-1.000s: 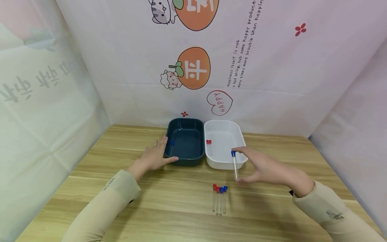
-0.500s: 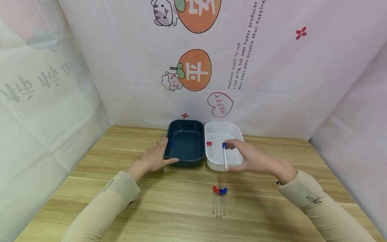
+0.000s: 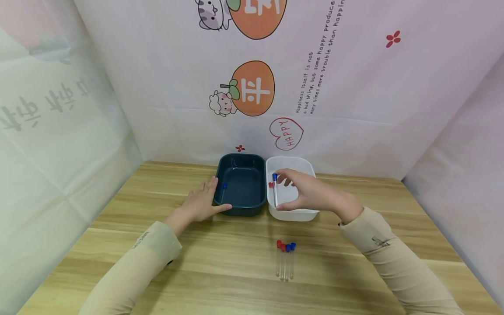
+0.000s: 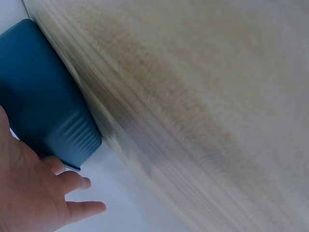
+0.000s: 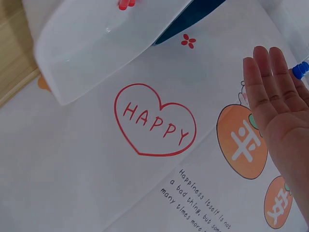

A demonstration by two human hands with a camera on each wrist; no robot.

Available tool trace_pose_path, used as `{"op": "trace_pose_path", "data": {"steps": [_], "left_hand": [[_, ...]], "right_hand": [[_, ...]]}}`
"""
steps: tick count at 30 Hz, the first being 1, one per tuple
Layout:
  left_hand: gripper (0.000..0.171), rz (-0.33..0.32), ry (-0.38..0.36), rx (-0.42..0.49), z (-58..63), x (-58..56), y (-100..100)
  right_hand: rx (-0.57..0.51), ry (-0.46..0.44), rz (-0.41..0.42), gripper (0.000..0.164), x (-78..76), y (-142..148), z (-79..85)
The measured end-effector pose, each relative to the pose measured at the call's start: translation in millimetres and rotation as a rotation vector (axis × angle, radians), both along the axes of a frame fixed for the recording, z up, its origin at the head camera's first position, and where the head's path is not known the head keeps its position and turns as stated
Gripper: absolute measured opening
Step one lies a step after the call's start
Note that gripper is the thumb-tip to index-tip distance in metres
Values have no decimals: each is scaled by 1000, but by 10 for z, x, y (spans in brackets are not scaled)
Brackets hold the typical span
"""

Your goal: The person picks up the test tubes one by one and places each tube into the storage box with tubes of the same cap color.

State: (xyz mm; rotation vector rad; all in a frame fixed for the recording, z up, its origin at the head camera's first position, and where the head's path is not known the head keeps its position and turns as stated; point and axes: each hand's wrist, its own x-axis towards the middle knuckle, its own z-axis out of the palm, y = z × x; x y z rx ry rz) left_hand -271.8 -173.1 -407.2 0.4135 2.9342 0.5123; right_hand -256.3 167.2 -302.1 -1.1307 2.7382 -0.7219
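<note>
A slim, clear, round-bottomed test tube with a ribbed blue cap (image 3: 275, 191) stands nearly upright, pinched end to end between thumb and finger of the right hand (image 3: 315, 189), above the left side of the smooth white bin (image 3: 297, 215). The left hand (image 3: 200, 205), fingers straight and spread, touches the glossy, round-cornered teal bin (image 3: 244, 211). Four capped tubes (image 3: 283, 262) lie on the wood-grained table (image 3: 220, 267). Since a second ago, the right hand has carried its tube leftward from the white bin's right front corner; the left hand has stayed put.
</note>
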Motion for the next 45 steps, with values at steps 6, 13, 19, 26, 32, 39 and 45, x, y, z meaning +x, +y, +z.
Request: {"op": "trace_pose_path", "data": {"steps": [6, 13, 19, 26, 32, 39, 45], "left_hand": [[114, -7, 7, -3, -8, 6, 1], [113, -5, 3, -5, -18, 2, 1], [111, 11, 10, -13, -3, -27, 15], [112, 22, 16, -50, -10, -28, 11], [111, 21, 17, -63, -22, -13, 27], [110, 12, 21, -52, 0, 0, 33], [112, 8, 29, -67, 3, 8, 31]], "right_hand": [[35, 46, 38, 90, -84, -167, -34], [87, 41, 57, 94, -182, -309, -82], [80, 27, 66, 93, -287, -440, -91], [80, 28, 90, 93, -411, -626, -150], [89, 7, 72, 92, -492, -744, -233], [93, -2, 33, 93, -583, -803, -307], [108, -18, -11, 93, -660, -844, -404]]}}
